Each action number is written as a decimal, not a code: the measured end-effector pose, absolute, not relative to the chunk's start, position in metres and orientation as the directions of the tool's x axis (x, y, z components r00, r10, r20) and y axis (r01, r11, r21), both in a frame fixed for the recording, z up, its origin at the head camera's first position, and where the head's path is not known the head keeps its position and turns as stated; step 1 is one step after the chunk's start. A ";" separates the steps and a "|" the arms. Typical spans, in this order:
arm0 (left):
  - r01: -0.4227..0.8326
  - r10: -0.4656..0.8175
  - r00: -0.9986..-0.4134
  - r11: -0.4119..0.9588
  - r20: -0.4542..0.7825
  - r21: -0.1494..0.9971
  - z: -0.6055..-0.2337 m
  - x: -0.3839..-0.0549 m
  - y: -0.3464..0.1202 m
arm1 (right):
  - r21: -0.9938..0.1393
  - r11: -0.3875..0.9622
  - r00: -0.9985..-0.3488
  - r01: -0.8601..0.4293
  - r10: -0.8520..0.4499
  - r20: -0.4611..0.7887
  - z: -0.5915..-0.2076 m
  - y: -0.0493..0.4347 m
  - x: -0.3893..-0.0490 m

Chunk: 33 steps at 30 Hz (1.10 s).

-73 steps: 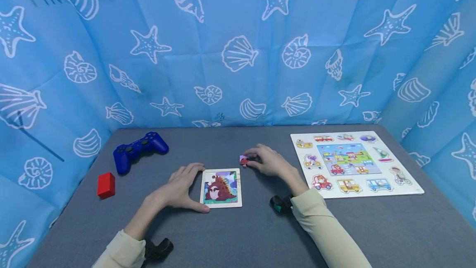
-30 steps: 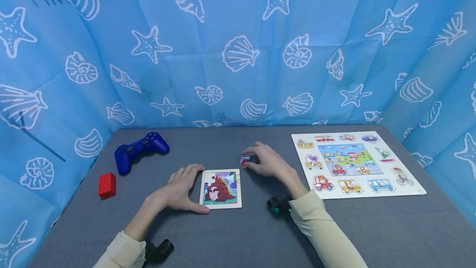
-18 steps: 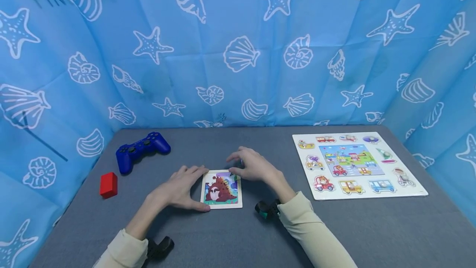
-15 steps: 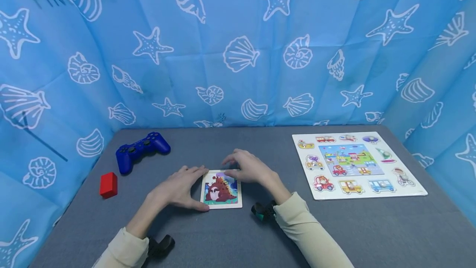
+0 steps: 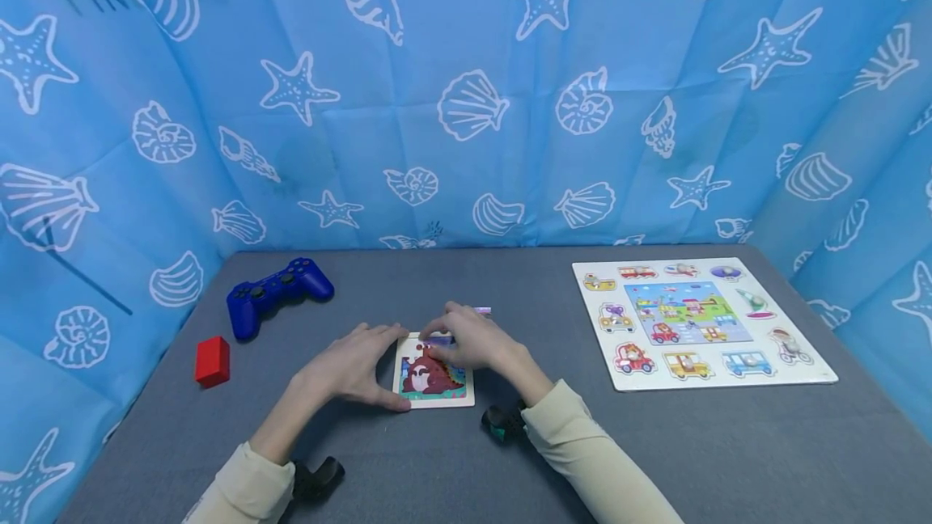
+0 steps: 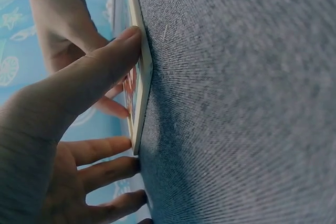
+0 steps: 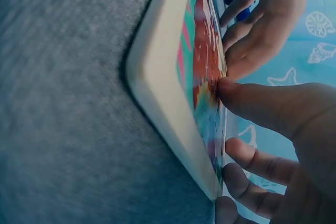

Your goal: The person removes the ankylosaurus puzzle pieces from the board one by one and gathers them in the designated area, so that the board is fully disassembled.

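A square jigsaw puzzle (image 5: 429, 386) of a brown dinosaur lies flat in a pale wooden frame. My left hand (image 5: 353, 366) holds the frame's left side, with its thumb on the near corner and fingertips at the far one, as the left wrist view shows. Over the puzzle's upper part, my right hand (image 5: 473, 338) pinches a small reddish puzzle piece (image 5: 427, 348) near the top left. The fingers mostly hide this piece. In the right wrist view the right thumb (image 7: 257, 100) reaches over the picture. Another piece (image 5: 484, 310), purplish, lies on the table just behind the right hand.
A blue game controller (image 5: 280, 293) and a red block (image 5: 212, 362) lie at the left. To the right is a large white puzzle board (image 5: 728, 378) with vehicle pictures. A blue shell-patterned curtain (image 5: 466, 176) hangs behind the grey table (image 5: 408, 467).
My right hand has moved left and nearer from the loose pieces, coming over the puzzle's top edge. A purplish piece now shows behind it. The left hand has stayed at the frame.
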<state>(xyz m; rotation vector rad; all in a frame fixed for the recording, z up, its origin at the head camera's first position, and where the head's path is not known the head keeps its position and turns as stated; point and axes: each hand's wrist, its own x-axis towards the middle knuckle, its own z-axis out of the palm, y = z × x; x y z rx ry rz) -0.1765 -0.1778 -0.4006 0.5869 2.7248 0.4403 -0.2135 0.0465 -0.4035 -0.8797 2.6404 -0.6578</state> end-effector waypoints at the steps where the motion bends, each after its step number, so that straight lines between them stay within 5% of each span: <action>1: 0.346 0.442 -0.865 0.868 -0.237 0.356 -0.401 -0.177 -0.178 | -0.504 0.707 -0.773 -0.496 -0.624 -0.114 -0.404 0.047 -0.213; 33: 0.342 0.436 -0.871 0.869 -0.226 0.358 -0.398 -0.175 -0.176 | -0.495 0.670 -0.739 -0.553 -0.669 -0.080 -0.406 0.044 -0.210</action>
